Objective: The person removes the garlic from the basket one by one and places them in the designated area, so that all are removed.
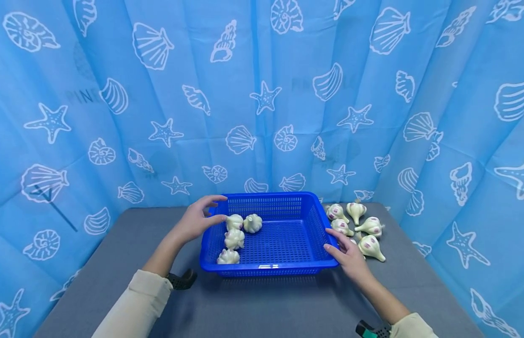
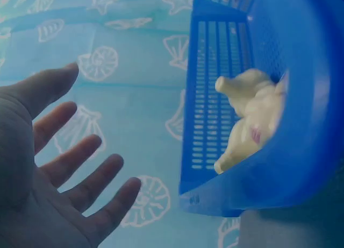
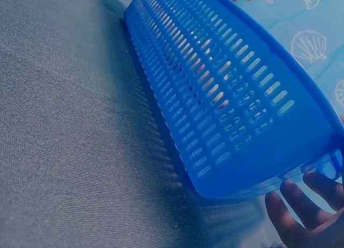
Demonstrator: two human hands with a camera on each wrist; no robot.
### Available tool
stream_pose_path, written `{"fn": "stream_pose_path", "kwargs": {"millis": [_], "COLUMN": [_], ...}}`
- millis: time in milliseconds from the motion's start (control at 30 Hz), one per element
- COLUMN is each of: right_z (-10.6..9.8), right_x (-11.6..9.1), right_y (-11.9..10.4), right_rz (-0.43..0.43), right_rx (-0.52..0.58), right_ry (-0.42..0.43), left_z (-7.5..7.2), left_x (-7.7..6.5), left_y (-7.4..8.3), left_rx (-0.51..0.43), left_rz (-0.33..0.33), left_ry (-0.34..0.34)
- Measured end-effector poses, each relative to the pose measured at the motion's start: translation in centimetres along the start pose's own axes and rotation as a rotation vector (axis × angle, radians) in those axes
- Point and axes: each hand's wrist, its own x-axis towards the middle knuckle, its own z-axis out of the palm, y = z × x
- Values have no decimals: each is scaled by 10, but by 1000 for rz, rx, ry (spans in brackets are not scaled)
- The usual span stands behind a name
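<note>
Blue basket (image 1: 284, 241): long axis left-right (four garlic bulbs (image 1: 234, 239) inside, leftward).

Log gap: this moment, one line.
blue basket: four garlic bulbs, left side | left hand: by left rim | right hand: by right rim | table: more garlic right of basket

Between the left hand (image 1: 197, 219) and the right hand (image 1: 351, 257), the blue basket (image 1: 284, 238) looks like smooth, shiny plastic. Garlic (image 1: 370, 247) beside the right hand looks smooth too. The table (image 1: 262, 305) below both looks like dull, rough cloth.
</note>
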Motion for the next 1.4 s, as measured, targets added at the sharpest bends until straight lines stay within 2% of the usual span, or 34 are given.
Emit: {"fn": "stream_pose_path", "kwargs": {"millis": [233, 533, 667, 1100, 1400], "right_z": [0, -1, 0, -1, 0], "right_x": [1, 0, -1, -3, -3], "right_y": [-1, -1, -1, -1, -2], "right_rz": [2, 10, 5, -10, -10], "right_rx": [-24, 2, 3, -16, -20], "right_ry": [-7, -4, -1, 16, 12], "left_z": [-7, 2, 11, 48, 68], "left_x": [30, 66, 77, 94, 95], "left_y": [-3, -7, -12, -21, -25], "left_rx": [8, 25, 5, -129, -173], "left_rz": [-43, -54, -77, -113, -124], "left_ry": [13, -100, -118, -80, -101]}}
